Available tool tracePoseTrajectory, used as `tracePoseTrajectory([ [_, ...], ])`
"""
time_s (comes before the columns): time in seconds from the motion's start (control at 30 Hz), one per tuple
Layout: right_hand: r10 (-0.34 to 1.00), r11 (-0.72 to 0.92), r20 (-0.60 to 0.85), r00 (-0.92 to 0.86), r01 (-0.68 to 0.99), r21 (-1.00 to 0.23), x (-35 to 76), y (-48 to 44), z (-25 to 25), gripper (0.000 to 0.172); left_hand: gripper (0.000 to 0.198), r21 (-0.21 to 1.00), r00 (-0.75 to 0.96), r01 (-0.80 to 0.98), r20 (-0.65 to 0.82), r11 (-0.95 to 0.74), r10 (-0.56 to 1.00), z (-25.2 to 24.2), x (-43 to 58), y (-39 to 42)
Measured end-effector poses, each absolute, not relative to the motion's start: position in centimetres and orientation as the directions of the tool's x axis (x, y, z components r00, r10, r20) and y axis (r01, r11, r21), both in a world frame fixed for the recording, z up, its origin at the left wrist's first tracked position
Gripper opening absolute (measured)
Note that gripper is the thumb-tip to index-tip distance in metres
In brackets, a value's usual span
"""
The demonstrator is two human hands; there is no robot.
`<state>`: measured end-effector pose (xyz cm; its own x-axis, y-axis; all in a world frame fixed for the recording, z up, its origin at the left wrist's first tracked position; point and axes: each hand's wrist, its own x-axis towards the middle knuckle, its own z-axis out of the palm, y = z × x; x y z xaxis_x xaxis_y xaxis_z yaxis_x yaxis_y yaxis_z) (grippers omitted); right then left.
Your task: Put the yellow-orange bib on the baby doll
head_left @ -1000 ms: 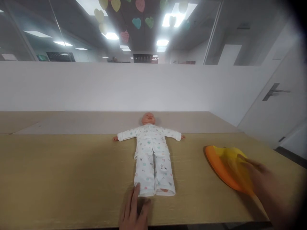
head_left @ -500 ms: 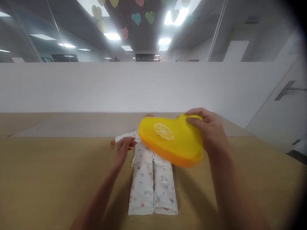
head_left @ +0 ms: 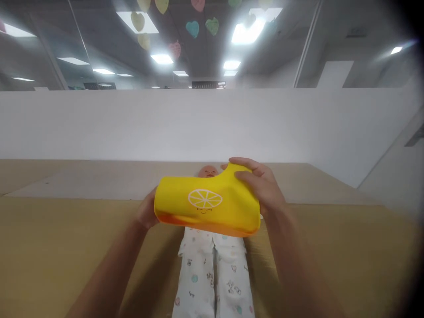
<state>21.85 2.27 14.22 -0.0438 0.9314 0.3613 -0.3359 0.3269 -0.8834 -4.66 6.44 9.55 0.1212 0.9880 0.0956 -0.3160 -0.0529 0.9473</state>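
Observation:
A yellow baby bib (head_left: 179,203), soft-looking and with an orange lower edge, bears a white citrus slice print and a small smiling face. My left hand (head_left: 148,211) grips its left end, the fingers hidden behind it. At the upper right, my right hand (head_left: 261,183) pinches the bib between thumb and fingers. Beneath it a baby doll lies on its back; the doll's head (head_left: 208,172) shows above the bib. White patterned pyjamas (head_left: 212,274) cover the doll's legs below. The bib hides the doll's chest and arms.
The doll lies on a wooden table (head_left: 82,247) with a paler strip (head_left: 109,176) along its back. Behind rises a white wall (head_left: 149,123) topped by glass with paper hearts (head_left: 212,26). A door handle (head_left: 415,134) shows at the right.
The bib has moved left and levelled out over the doll's chest. My left hand has left the doll's sleeve and taken hold of the bib's left end. My right hand still holds it.

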Motion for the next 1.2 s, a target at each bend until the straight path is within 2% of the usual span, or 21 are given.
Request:
tracePoseTrajectory([
  [0.07, 0.930, 0.327, 0.363, -0.060, -0.320, -0.889, 22.1, 3.0, 13.8, 0.030, 0.042, 0.945, 0.182, -0.327, 0.055, 0.007, 0.982, 10.3, -4.7, 7.0],
  [0.17, 0.923, 0.318, 0.359, -0.140, -0.250, -0.915, 22.4, 3.5, 13.6, 0.029, 0.091, 0.962, 0.353, -0.270, 0.072, 0.027, 0.933, 11.0, -5.0, 8.0],
  [0.2, 0.919, 0.318, 0.359, -0.162, -0.231, -0.919, 22.5, 3.6, 13.6, 0.029, 0.098, 0.971, 0.386, -0.240, 0.107, -0.012, 0.916, 11.1, -5.1, 8.4],
  [0.23, 0.914, 0.322, 0.363, -0.179, -0.221, -0.921, 22.6, 3.7, 13.6, 0.029, 0.096, 0.976, 0.398, -0.205, 0.145, -0.066, 0.906, 11.1, -5.1, 8.8],
  [0.3, 0.903, 0.339, 0.380, -0.200, -0.211, -0.917, 22.7, 3.9, 13.4, 0.031, 0.076, 0.981, 0.389, -0.130, 0.186, -0.146, 0.902, 11.2, -4.8, 9.4],
  [0.4, 0.893, 0.407, 0.422, -0.155, -0.121, -0.905, 23.2, 4.6, 12.9, 0.034, 0.049, 0.984, 0.354, -0.112, 0.168, -0.136, 0.920, 11.1, -4.1, 10.2],
  [0.53, 0.814, 0.579, 0.575, -0.079, 0.172, -0.797, 24.1, 6.1, 12.2, 0.041, 0.037, 0.988, 0.278, -0.054, 0.155, -0.145, 0.948, 10.7, -3.5, 11.0],
  [0.63, 0.747, 0.653, 0.647, -0.152, 0.355, -0.669, 24.3, 7.3, 11.4, 0.061, 0.034, 0.958, 0.210, 0.063, 0.262, -0.280, 0.942, 10.2, -2.9, 11.5],
  [0.7, 0.730, 0.667, 0.655, -0.195, 0.410, -0.622, 24.2, 8.0, 10.7, 0.072, 0.034, 0.924, 0.175, 0.116, 0.341, -0.364, 0.924, 9.9, -2.4, 11.8],
  [0.8, 0.741, 0.660, 0.639, -0.205, 0.400, -0.636, 24.3, 9.0, 9.4, 0.077, 0.034, 0.902, 0.143, 0.112, 0.400, -0.416, 0.905, 9.1, -1.8, 12.3],
  [0.9, 0.781, 0.618, 0.593, -0.197, 0.386, -0.685, 24.4, 9.8, 8.2, 0.078, 0.032, 0.914, 0.140, 0.083, 0.383, -0.396, 0.913, 8.3, -1.5, 12.9],
  [1.07, 0.808, 0.583, 0.560, -0.186, 0.397, -0.709, 24.4, 10.3, 7.6, 0.079, 0.029, 0.898, 0.110, 0.142, 0.405, -0.417, 0.908, 7.1, -1.1, 13.7],
  [1.13, 0.840, 0.539, 0.525, -0.141, 0.340, -0.771, 24.3, 10.1, 7.9, 0.074, 0.029, 0.910, 0.100, 0.128, 0.383, -0.393, 0.918, 6.9, -0.9, 13.8],
  [1.2, 0.894, 0.446, 0.440, -0.082, 0.224, -0.866, 24.3, 10.0, 8.2, 0.062, 0.029, 0.922, 0.114, 0.100, 0.362, -0.373, 0.925, 6.8, -0.6, 13.8],
])
